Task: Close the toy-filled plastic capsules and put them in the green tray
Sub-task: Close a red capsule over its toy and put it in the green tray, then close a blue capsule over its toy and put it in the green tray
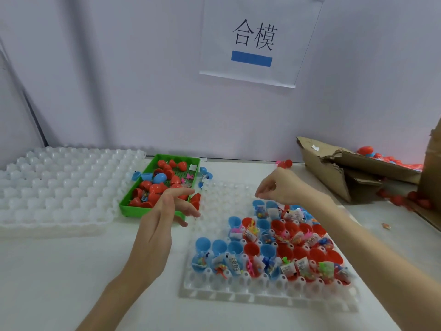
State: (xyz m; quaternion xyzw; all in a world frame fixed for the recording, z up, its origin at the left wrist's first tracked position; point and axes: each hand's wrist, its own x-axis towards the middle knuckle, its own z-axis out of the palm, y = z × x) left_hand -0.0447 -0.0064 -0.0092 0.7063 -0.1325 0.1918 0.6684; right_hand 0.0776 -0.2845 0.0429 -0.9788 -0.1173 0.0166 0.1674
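Note:
A green tray (152,212) at centre left holds several red and blue capsule pieces. A clear holder tray (262,295) at lower right carries several open blue and red capsules (269,249) filled with small toys and paper slips. My left hand (164,211) hovers over the near right corner of the green tray, fingers spread and relaxed, holding nothing. A red capsule half (195,199) lies just beside its fingers. My right hand (276,187) hangs above the far edge of the filled capsules, fingers curled loosely downward; I see nothing in them.
A stack of empty clear holder trays (55,187) fills the left side. A torn cardboard box (353,168) with red and blue capsules (372,154) stands at the back right. Loose red pieces (405,199) lie beside it. A wall with a paper sign (255,39) rises behind.

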